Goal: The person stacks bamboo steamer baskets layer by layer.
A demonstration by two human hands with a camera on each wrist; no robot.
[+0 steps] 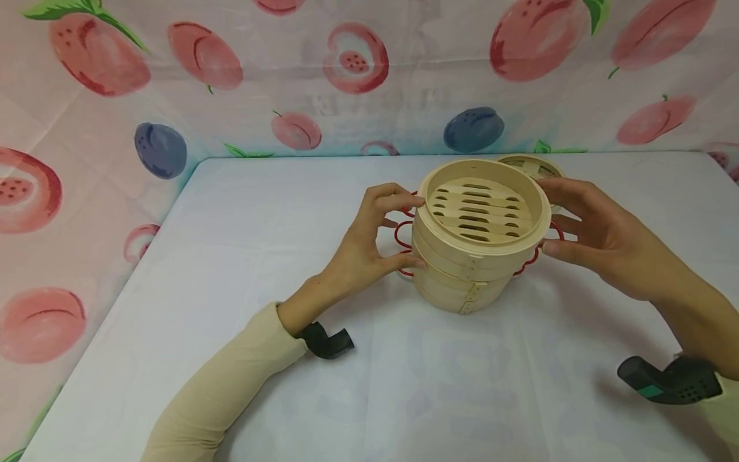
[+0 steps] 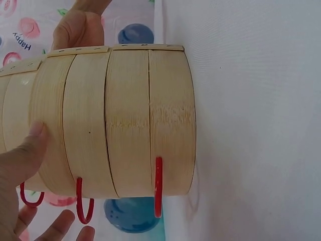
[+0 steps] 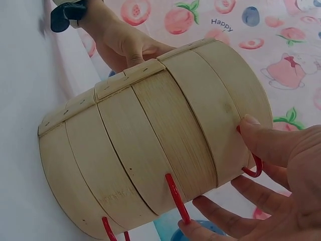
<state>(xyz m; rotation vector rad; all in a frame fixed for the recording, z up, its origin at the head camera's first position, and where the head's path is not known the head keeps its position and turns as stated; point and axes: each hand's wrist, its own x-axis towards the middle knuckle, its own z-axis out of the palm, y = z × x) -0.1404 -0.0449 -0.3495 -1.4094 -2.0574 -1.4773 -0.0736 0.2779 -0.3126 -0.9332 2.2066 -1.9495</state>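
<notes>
Bamboo steamer baskets [image 1: 473, 224] with red side handles stand stacked on the table, with a slatted floor showing in the top one. My left hand [image 1: 369, 234] holds the stack's left side, a finger on the upper rim and the thumb lower on the wall. In the left wrist view, the left thumb [image 2: 25, 155] lies along the bamboo while other fingers spread near the handles. On the opposite side my right hand [image 1: 600, 237] holds the top basket. Its thumb [image 3: 266, 138] touches the wall by a red handle [image 3: 255, 168], with the fingers spread around that side.
Behind the stack lies a round bamboo piece [image 1: 534, 167], partly hidden. A white cloth covers the table [image 1: 260, 212]. Fruit-printed fabric [image 1: 404, 77] hangs along the table's back and left edges. Black wrist devices [image 1: 670, 382] are on both forearms.
</notes>
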